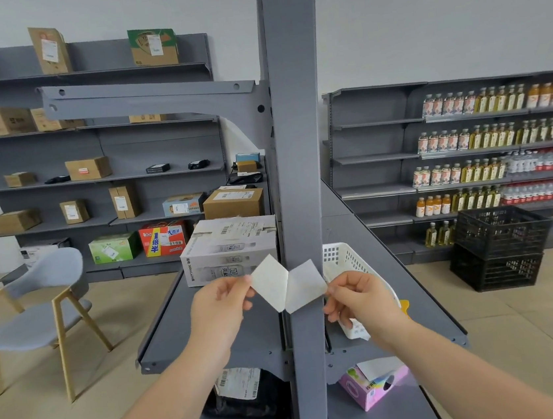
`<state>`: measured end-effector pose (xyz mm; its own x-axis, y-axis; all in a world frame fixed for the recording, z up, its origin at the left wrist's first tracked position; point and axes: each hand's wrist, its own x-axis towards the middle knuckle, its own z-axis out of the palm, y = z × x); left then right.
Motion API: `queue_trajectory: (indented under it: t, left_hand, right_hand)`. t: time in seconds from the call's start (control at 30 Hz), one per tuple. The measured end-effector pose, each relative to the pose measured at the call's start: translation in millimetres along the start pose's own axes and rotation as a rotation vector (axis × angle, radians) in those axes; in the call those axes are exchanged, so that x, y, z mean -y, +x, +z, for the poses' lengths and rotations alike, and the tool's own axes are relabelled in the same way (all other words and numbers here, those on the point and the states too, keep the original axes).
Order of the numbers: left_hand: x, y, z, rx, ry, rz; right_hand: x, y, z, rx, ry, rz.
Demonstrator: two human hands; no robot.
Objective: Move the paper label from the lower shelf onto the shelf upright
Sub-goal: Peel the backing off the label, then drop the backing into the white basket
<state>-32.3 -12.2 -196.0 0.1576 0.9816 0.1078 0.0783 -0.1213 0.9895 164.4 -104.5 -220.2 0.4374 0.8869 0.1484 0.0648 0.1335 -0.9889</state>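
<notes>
The white paper label is held in the air in front of the grey shelf upright, bent into two leaves that meet in a crease at the middle. My left hand pinches the left leaf's corner. My right hand pinches the right leaf's corner. The right leaf overlaps the upright's face; whether it touches the metal I cannot tell. The lower shelf lies below my forearms, on both sides of the upright.
A white boxed case stands on the middle shelf left of the upright, a white plastic basket right of it. Below lie a black parcel and a pink box. A grey chair stands left, black crates right.
</notes>
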Motion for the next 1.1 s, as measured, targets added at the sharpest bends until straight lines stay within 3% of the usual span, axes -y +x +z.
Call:
queue_trajectory:
  t: [0.3,0.43,0.63,0.9,1.1]
  left_hand:
    - [-2.5,3.3,-7.2,-0.062,-0.070,-0.018]
    - [-4.7,2.0,-9.7,-0.058,-0.098,-0.020]
    - [-5.2,-3.5,-9.3,-0.041,-0.082,0.000]
    - [-1.5,-4.7,-3.5,-0.021,-0.097,-0.008]
    - [1.9,-5.7,0.8,-0.011,-0.091,-0.015]
  right_hand:
    - [-13.0,-0.5,-36.2,-0.124,0.020,0.056]
    - [-11.1,10.0,-62.1,-0.262,0.010,0.034]
    - [-17.4,50.7,-78.8,-0.403,-0.320,0.017]
    - [-37.4,92.4,-56.1,-0.181,-0.746,0.189]
    - [-54.7,105.4,-53.8,-0.190,-0.872,0.227]
